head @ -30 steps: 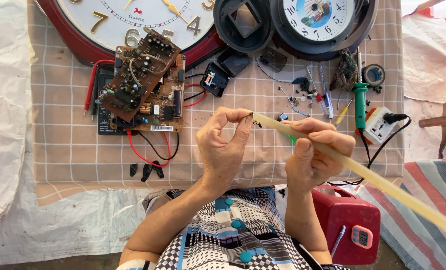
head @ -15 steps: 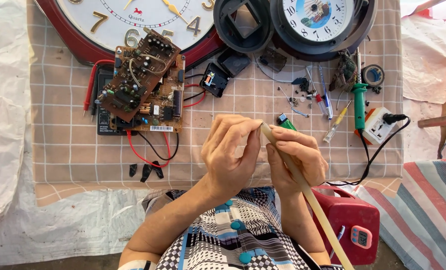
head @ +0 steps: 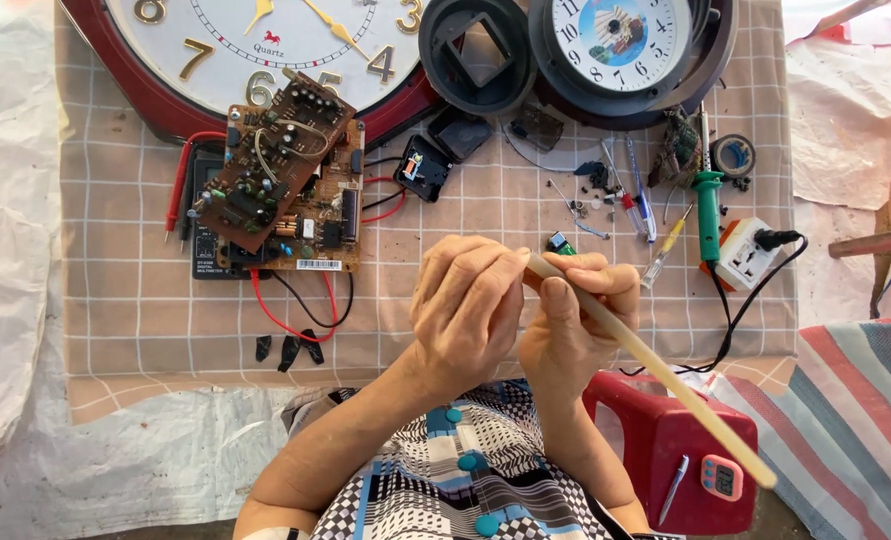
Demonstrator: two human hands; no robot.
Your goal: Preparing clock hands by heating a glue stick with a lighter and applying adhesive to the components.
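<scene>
Both of my hands meet over the checked cloth at the middle of the view. My right hand grips a long pale stick that slants down to the right past the red stool. My left hand closes its fingers around the stick's upper end. A small green part shows just above my right fingers; whether a hand holds it is unclear.
Brown circuit boards with red and black wires lie at the left. A large wall clock, a black frame and a smaller clock line the far edge. A green soldering iron, white socket, screwdrivers and small parts lie right.
The stick has swung from pointing far right to a steeper downward slant. My hands have drawn closer together, the left now covering the stick's upper end.
</scene>
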